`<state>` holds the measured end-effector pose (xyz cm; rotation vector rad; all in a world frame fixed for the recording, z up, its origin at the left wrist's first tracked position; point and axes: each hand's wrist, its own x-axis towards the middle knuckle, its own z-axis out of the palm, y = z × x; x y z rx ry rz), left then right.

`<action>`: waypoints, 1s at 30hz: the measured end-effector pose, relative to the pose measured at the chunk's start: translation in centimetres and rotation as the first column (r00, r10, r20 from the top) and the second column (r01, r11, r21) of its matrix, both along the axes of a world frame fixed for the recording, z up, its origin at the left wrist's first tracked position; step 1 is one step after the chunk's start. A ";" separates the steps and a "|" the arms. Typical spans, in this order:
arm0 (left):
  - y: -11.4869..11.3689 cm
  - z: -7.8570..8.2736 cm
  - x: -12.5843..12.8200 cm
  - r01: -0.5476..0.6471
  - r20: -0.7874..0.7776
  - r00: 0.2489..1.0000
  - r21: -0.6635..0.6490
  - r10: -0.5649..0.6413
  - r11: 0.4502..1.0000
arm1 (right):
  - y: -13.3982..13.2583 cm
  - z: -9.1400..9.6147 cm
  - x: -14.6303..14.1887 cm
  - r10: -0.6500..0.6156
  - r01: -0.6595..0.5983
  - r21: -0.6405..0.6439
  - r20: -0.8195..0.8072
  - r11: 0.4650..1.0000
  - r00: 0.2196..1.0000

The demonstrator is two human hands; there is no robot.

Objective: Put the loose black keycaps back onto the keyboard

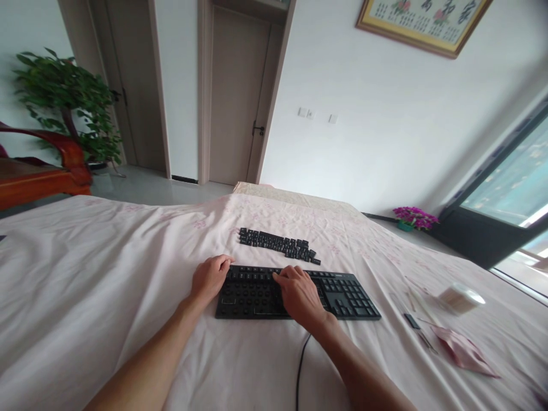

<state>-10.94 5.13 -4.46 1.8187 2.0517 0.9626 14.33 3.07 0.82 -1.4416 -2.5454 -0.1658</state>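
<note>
A black keyboard point(269, 311) lies on the pale cloth, its left part stripped of many keycaps so that the bare sockets show. At its upper left corner, my left hand point(210, 277) is closed on the edge. My right hand point(297, 291) bends over the middle of the board, thumb and fingers drawn together near the upper key rows. Whatever sits between those fingertips is hidden. Loose black keycaps point(274, 242) lie in uneven rows just beyond the keyboard. A black cable point(301, 365) runs from under my right wrist toward me.
To the right lie a clear round tub of cotton swabs point(461, 299), a pink cloth point(464, 351), a small dark stick-like piece point(411, 321) and metal tweezers point(426, 341). The wrinkled cloth point(141, 274) covers the whole surface. A wooden armchair point(64, 160) stands at far left.
</note>
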 end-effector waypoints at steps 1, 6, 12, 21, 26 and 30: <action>0.0 0.0 0.0 0.005 0.004 1.000 0.004 -0.005 1.000 | 0.3 0.0 0.1 0.002 -0.003 -0.015 -0.028 1.000 1.000; 0.1 0.0 -0.1 0.012 0.016 1.000 0.008 -0.012 1.000 | 1.9 -0.2 0.1 -0.004 -0.006 -0.078 -0.130 0.997 0.992; 0.1 0.1 0.0 0.002 0.002 1.000 0.000 -0.002 1.000 | 3.0 -0.9 0.7 -0.030 0.009 -0.095 -0.223 0.995 0.974; 0.1 0.3 0.0 0.002 0.001 1.000 -0.006 -0.002 1.000 | 4.1 -2.4 1.7 -0.077 0.024 -0.124 -0.440 0.992 0.895; 0.0 0.4 0.0 -0.002 -0.007 1.000 -0.009 0.002 1.000 | 3.8 -2.7 1.4 -0.064 0.028 -0.093 -0.410 0.995 0.910; -0.1 0.6 0.1 -0.002 -0.005 1.000 -0.017 0.002 1.000 | 3.3 -2.5 1.1 -0.067 0.045 -0.070 -0.360 0.996 0.931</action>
